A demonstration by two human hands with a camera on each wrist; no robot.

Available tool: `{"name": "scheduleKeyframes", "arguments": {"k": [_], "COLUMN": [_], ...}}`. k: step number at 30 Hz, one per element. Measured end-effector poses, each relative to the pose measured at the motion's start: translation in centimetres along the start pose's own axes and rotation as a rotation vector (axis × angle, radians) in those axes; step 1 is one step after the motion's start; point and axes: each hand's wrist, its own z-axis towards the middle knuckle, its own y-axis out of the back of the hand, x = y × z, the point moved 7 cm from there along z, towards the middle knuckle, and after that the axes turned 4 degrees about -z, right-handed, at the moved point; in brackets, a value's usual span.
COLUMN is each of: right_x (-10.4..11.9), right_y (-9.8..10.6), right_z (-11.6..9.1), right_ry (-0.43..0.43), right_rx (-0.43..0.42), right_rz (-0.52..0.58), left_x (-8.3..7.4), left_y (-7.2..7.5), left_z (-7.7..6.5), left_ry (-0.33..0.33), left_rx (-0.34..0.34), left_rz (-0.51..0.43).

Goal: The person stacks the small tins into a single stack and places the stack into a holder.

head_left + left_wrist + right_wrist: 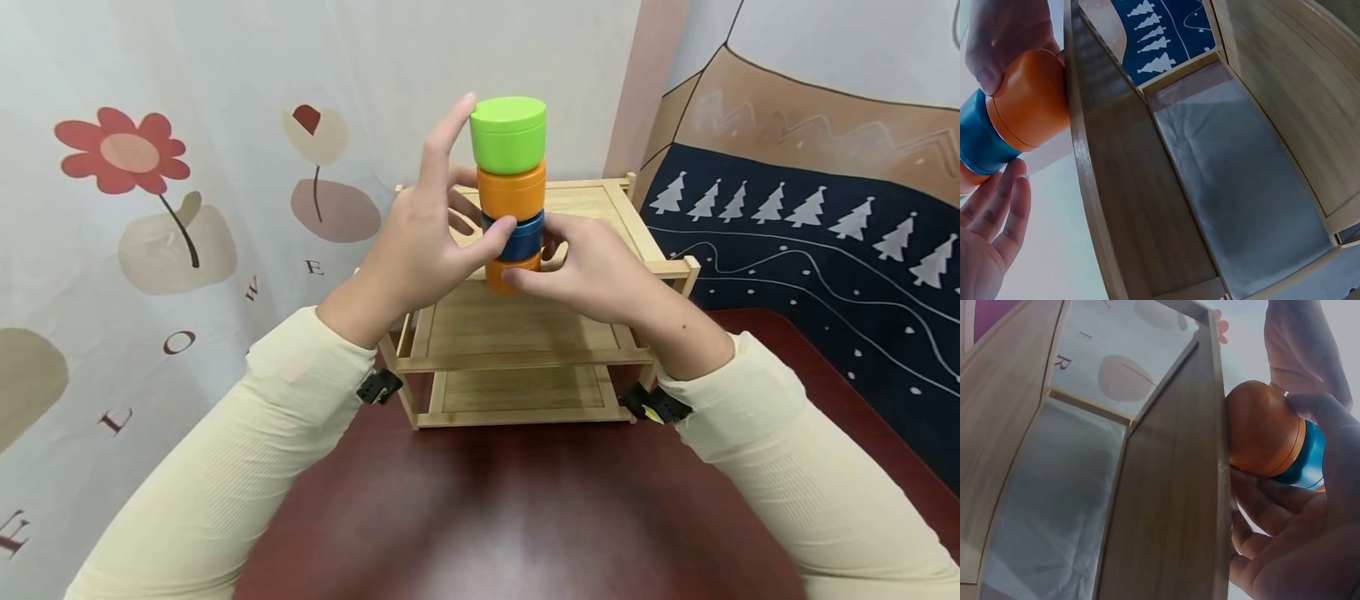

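A stack of round lidded containers stands upright at the front of a wooden rack's top shelf (592,200). From the top come a green container (508,137), an orange container (512,192), a blue container (525,237) and a lower orange container (495,275). My left hand (416,242) holds the stack around the blue container, thumb in front, forefinger reaching up beside the green one. With the thumb on its front, my right hand (600,271) grips the lower orange container (1263,428). Both wrist views show that container against the shelf edge; whether it bears weight there I cannot tell.
Below the top shelf the rack has a middle shelf (517,325) and a bottom shelf (525,390). It stands on a dark red table (510,508). A patterned curtain (247,75) hangs on the left; a dark cloth with trees (810,250) is on the right.
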Motion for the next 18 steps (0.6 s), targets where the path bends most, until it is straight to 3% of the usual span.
{"name": "scheduleKeyframes", "arguments": {"k": [18], "right_x": [-1.5], "right_y": [-0.4], "right_z": [2.4], "right_ry": [-0.042], "right_rx": [0.034], "right_rz": [0.011], "left_x": [2.3], "left_y": [-0.4], "left_z": [1.5], "left_ry": [0.126], "left_rx": [0.03], "left_rz": [-0.014]}}
